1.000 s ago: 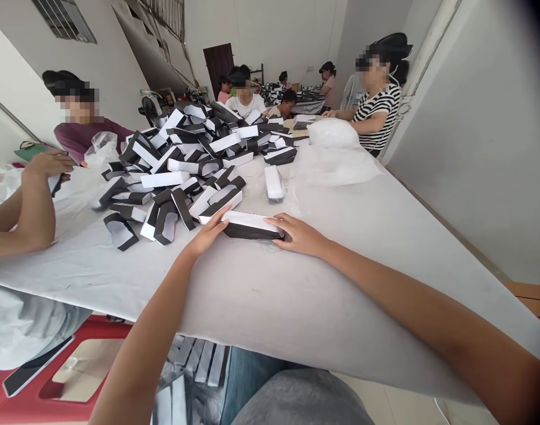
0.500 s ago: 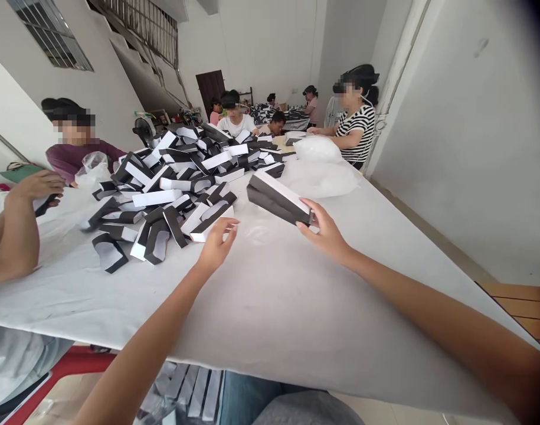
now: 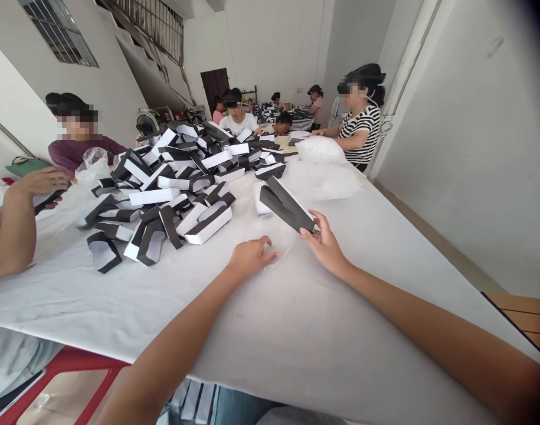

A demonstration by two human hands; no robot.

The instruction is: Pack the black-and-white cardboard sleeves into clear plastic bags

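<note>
My right hand (image 3: pixel 325 242) grips one end of a long black box sleeve (image 3: pixel 286 205) and holds it tilted above the white table (image 3: pixel 296 319). My left hand (image 3: pixel 251 257) rests on the table just left of it, fingers curled on a thin clear plastic bag (image 3: pixel 278 248) that is hard to make out. A white-and-black box (image 3: pixel 208 225) lies close to the left hand, at the edge of a big heap of black-and-white boxes (image 3: pixel 181 165).
Other people sit round the table: a forearm and hand (image 3: pixel 26 200) at the left, a person in a striped top (image 3: pixel 362 127) at the far right. Clear plastic bags (image 3: pixel 323 165) are piled behind the sleeve. A wall runs along the right; a red stool (image 3: pixel 84 378) stands below.
Both hands lay on a box on the table a second ago. The right hand lifted the black sleeve and tilted it; the left hand let go and moved right onto the table.
</note>
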